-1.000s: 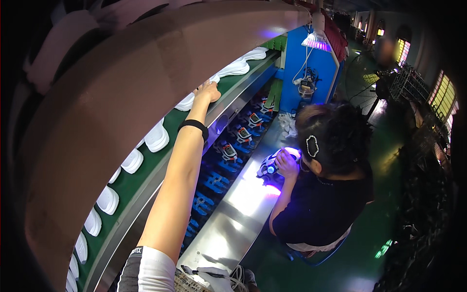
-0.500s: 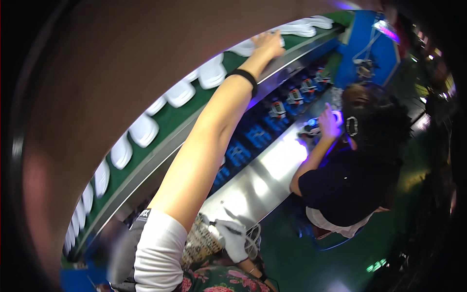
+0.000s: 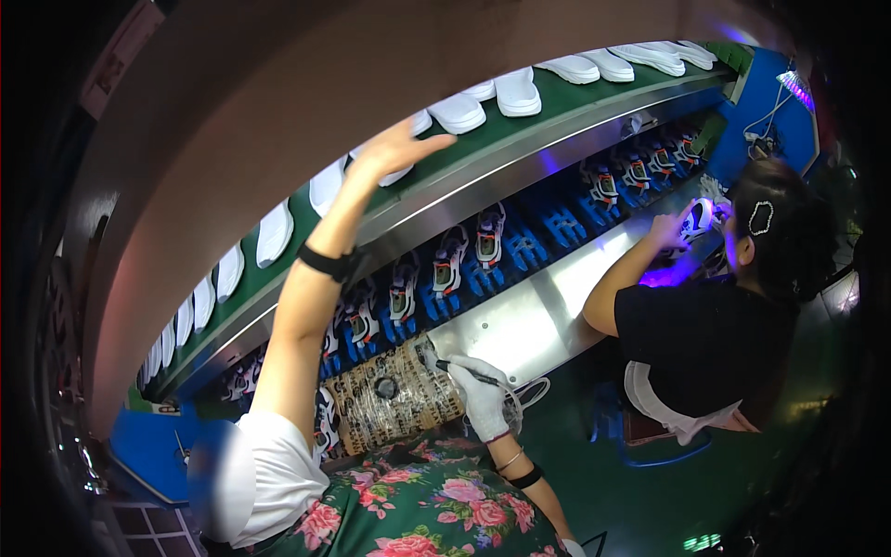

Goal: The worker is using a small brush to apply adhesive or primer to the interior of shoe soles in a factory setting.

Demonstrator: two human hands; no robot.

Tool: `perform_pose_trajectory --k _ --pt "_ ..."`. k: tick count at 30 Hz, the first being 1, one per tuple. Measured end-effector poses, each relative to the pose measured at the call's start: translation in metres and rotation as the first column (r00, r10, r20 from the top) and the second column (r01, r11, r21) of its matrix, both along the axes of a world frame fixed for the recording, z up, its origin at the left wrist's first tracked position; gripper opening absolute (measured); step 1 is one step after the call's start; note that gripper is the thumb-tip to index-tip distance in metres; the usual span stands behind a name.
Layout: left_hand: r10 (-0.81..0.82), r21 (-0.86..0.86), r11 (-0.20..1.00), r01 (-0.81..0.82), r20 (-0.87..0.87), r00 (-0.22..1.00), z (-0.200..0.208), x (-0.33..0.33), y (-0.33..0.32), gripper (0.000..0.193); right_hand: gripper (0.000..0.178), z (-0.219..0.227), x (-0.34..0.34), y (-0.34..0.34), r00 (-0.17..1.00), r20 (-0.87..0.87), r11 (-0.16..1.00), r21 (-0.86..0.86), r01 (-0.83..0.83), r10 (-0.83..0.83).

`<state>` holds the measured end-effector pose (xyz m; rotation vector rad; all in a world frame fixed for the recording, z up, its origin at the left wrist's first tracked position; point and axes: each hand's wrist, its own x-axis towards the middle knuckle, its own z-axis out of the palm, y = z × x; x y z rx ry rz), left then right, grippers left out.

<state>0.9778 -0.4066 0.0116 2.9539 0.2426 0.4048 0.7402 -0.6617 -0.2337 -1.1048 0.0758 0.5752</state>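
My bare left hand is raised over the upper belt, thumb stretched out and fingers apart, beside several white shoe soles. It appears to hold nothing, though its fingertips are partly hidden against the soles. In a white glove, my right hand grips a thin black pen-like tool low down near my body. Beside the glove lies a cardboard pad wrapped in clear plastic and tape, with a small dark round thing on it.
White and orange shoe uppers stand in blue holders along a lower line. A metal ledge runs in front. At right, a co-worker in black handles a shoe under violet light. A metal rail edges the green belt.
My left hand has come back from the far right end of the belt, moving left and nearer. The view has shifted, bringing more uppers and the wrapped pad into sight. My right hand keeps the tool.
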Motion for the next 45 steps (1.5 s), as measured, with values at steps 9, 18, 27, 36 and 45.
perform_pose_trajectory --k 9,18,27,36,45 --pt "0.301 0.021 0.952 -0.304 -0.227 0.926 -0.045 -0.070 0.073 0.097 0.018 -0.006 -0.016 0.012 0.989 -0.063 0.983 0.131 -0.127 0.136" --pt "0.129 0.028 0.991 -0.127 -0.081 0.988 -0.056 -0.019 0.062 0.066 0.018 -0.034 -0.035 0.006 0.986 -0.068 0.984 0.109 -0.144 0.152" --pt "0.085 0.045 0.996 -0.079 -0.152 0.985 -0.052 0.070 -0.028 0.081 0.014 -0.044 -0.026 0.003 0.996 0.011 0.995 0.037 -0.091 0.091" --pt "-0.047 -0.021 0.999 0.044 -0.190 0.981 -0.051 0.147 -0.084 0.089 0.017 -0.033 -0.030 -0.019 0.994 -0.032 0.995 0.018 -0.101 0.102" --pt "0.010 0.160 0.987 -0.011 0.011 1.000 -0.065 0.107 -0.057 0.076 0.020 -0.027 -0.048 -0.012 0.998 -0.044 0.998 0.030 -0.050 0.051"
